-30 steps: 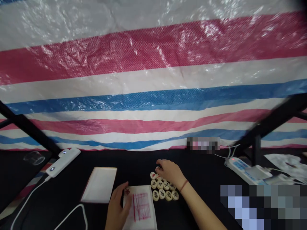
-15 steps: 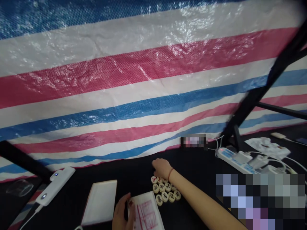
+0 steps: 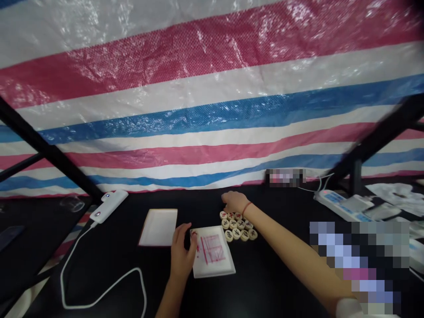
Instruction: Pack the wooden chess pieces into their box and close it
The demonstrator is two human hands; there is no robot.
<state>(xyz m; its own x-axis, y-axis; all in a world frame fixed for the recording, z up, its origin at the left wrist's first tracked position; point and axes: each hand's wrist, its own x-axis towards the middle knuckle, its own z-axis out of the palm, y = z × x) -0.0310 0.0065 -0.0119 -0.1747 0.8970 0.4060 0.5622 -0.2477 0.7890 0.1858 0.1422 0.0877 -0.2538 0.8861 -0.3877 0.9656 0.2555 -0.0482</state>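
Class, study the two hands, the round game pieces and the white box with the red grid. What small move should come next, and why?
Probably the right hand should pinch one of the round pieces under its fingertips and bring it to the white box. The pieces lie loose on the black table beside the box, and the left hand rests on its left edge.

Pale wooden game discs (image 3: 238, 223) with a smooth finish lie on a matt black table (image 3: 281, 265), beside a white folded paper board (image 3: 213, 251) printed in red; behind hangs a glossy, crinkled woven-plastic tarpaulin (image 3: 212, 97).
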